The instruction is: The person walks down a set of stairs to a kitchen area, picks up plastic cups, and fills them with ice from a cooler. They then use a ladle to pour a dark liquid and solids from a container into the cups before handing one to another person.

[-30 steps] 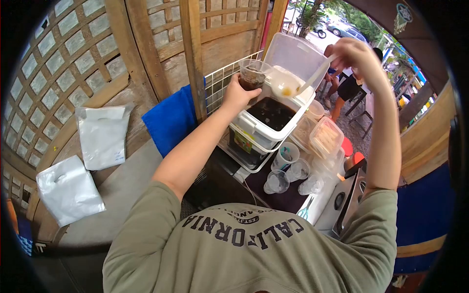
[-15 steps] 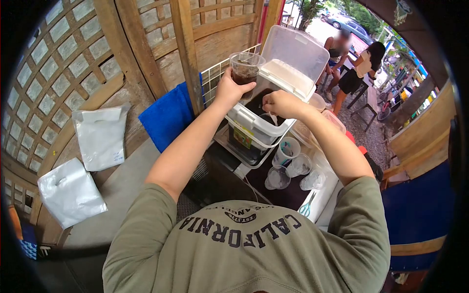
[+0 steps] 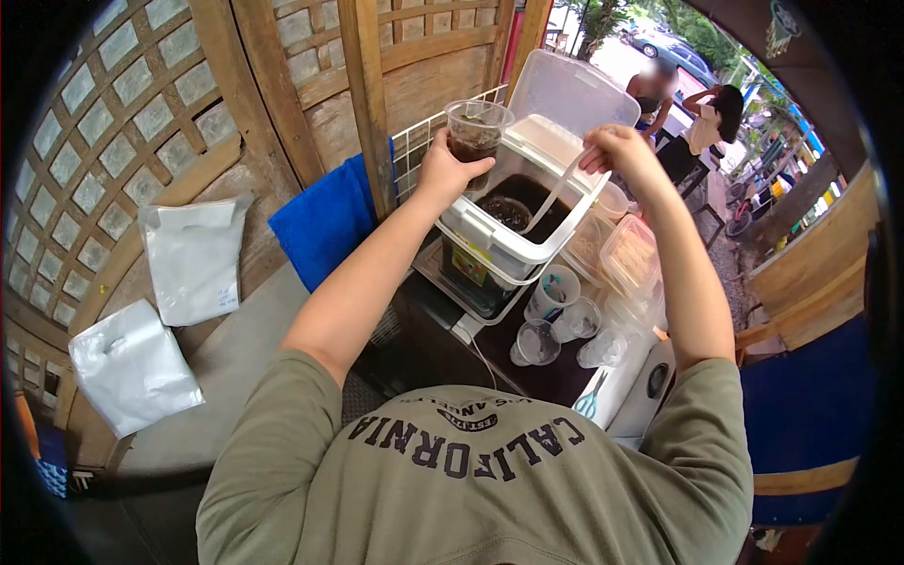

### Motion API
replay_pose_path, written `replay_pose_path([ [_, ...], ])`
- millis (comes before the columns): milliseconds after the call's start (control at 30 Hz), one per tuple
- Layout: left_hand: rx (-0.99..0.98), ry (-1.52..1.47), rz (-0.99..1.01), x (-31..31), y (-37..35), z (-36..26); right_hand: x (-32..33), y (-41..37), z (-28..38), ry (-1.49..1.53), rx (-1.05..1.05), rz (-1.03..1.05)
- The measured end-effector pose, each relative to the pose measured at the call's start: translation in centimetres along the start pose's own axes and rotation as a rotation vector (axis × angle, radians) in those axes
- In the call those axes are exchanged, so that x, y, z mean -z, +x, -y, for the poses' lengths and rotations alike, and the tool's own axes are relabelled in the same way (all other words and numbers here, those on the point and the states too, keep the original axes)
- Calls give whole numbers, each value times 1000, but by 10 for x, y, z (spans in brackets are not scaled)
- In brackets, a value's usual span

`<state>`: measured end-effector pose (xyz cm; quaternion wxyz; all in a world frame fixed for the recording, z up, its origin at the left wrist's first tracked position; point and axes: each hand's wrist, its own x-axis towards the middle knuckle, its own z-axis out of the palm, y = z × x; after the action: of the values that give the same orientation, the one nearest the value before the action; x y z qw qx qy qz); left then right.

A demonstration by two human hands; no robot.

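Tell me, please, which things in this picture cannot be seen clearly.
Head view only.
- Bottom of the cup: covered by the left hand.
- End of the ladle handle: inside the right hand.
- Print on the label of the white tub: too small to read.
- Contents of the small cups below the tub: too small to tell.

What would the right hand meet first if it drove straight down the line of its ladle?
Probably the dark liquid in the open white plastic tub: the right hand holds a long white ladle sloping down into it. Depth unclear.
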<state>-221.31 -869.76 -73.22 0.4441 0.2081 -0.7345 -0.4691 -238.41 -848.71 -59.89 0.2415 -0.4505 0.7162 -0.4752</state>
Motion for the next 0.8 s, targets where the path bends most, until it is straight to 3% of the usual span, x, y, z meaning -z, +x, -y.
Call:
replay_pose_path([
  [300,-10,-19,-13,2,-1,-4,55,7,80,-139,153,-176],
  [500,19,99,-3,3,-2,-13,88,9,131,-153,129,-257],
  [633,2,5,49,2,-6,-17,123,24,152,-108,215,-194],
  [667,-3,46,41,-1,-5,-13,127,26,159,-125,189,-238],
  [700,-7,88,33,-4,-4,-11,84,-3,181,-12,239,-426],
  [800,0,67,50,-12,-4,-11,80,-8,197,38,269,-349],
])
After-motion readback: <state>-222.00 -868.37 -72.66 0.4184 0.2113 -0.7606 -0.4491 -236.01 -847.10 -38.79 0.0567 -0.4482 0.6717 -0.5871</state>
